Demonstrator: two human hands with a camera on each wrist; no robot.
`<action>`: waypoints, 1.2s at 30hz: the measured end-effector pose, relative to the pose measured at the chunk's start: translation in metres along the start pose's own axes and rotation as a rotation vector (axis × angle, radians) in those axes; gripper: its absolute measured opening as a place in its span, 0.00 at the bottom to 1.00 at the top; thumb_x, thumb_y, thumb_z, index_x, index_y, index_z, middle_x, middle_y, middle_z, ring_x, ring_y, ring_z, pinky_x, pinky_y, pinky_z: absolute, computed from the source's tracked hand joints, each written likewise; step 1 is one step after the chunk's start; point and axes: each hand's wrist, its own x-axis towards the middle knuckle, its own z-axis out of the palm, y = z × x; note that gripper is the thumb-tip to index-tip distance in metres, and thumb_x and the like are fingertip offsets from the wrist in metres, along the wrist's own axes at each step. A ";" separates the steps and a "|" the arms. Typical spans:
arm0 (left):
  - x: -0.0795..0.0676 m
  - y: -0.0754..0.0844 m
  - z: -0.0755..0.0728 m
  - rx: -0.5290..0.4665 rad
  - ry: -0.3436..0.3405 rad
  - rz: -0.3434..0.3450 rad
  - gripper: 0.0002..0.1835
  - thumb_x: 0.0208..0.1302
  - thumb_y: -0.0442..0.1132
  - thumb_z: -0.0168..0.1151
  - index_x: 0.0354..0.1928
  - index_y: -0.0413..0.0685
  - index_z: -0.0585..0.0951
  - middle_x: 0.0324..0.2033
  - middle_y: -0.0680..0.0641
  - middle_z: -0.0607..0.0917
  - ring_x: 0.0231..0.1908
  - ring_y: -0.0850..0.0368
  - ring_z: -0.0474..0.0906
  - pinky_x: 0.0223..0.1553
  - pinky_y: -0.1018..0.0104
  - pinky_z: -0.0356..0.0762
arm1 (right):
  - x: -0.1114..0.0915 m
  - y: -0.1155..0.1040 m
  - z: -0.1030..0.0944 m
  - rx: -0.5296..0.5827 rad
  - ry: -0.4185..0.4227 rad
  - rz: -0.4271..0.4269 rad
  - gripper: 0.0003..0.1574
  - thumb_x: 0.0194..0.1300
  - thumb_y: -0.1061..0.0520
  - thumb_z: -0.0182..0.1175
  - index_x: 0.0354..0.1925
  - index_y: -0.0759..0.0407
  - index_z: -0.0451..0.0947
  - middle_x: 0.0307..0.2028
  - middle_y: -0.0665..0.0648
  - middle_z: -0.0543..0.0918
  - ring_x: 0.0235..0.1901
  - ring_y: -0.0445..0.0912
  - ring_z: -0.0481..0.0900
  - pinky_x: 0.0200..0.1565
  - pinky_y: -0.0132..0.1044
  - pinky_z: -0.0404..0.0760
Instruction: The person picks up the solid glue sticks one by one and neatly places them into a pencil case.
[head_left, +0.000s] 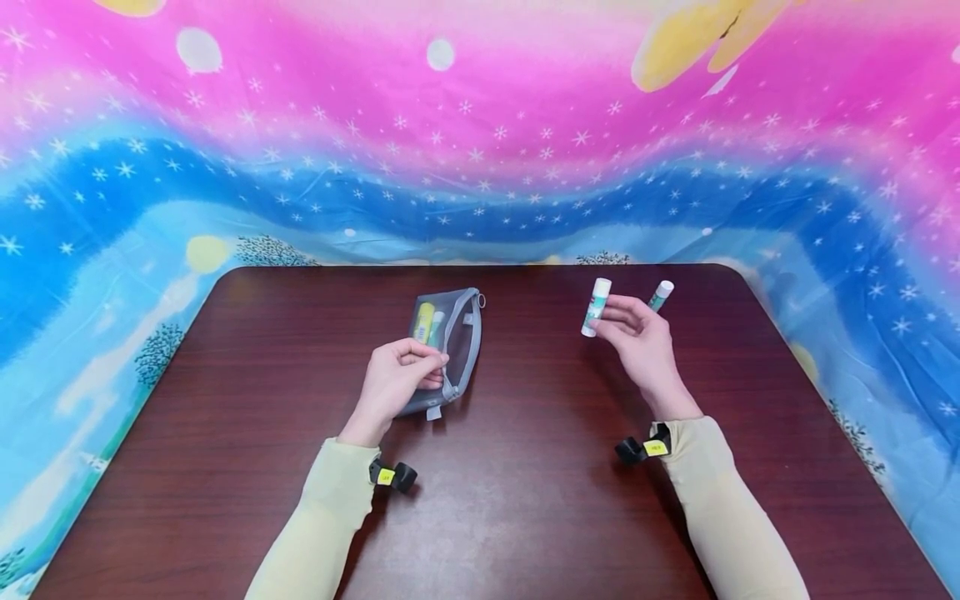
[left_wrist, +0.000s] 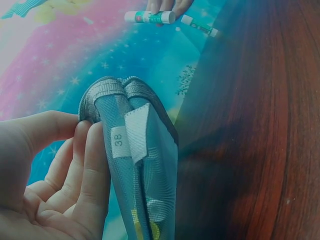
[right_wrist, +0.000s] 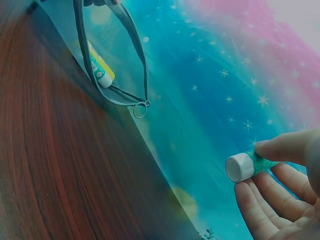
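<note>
My left hand (head_left: 397, 375) pinches the rim of a grey mesh zipper pouch (head_left: 467, 346), whose mouth gapes toward the right. Through the mesh show a yellow glue stick (head_left: 424, 322) and a green-and-white glue stick (head_left: 436, 327) inside it. In the left wrist view, thumb and fingers grip the pouch's zipper edge (left_wrist: 111, 89), beside a tag marked 38. Raised above the table, my right hand (head_left: 643, 348) holds another green-and-white glue stick (head_left: 597, 308) between thumb and fingers. The white end (right_wrist: 240, 168) of that stick faces the right wrist camera.
One more green-and-white glue stick (head_left: 662, 295) stands behind my right hand, its lower part hidden by the fingers. The dark wooden table (head_left: 517, 500) ends at a colourful backdrop cloth (head_left: 480, 183). Black wrist cameras (head_left: 405, 477) are strapped over the pale sleeves.
</note>
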 end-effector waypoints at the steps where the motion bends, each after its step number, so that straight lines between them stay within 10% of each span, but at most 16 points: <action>1: 0.000 0.000 0.000 0.000 0.000 0.000 0.11 0.61 0.35 0.75 0.41 0.34 0.85 0.33 0.35 0.88 0.27 0.52 0.86 0.36 0.61 0.88 | 0.000 0.000 0.001 -0.001 -0.003 0.000 0.25 0.65 0.64 0.69 0.59 0.67 0.77 0.42 0.50 0.86 0.40 0.39 0.86 0.45 0.28 0.83; 36: 0.000 -0.001 -0.001 0.004 0.004 0.010 0.11 0.61 0.34 0.75 0.41 0.35 0.85 0.32 0.36 0.88 0.27 0.52 0.86 0.36 0.62 0.88 | 0.001 -0.003 0.018 0.014 -0.040 -0.010 0.26 0.65 0.64 0.70 0.59 0.68 0.77 0.43 0.55 0.86 0.39 0.41 0.86 0.44 0.30 0.85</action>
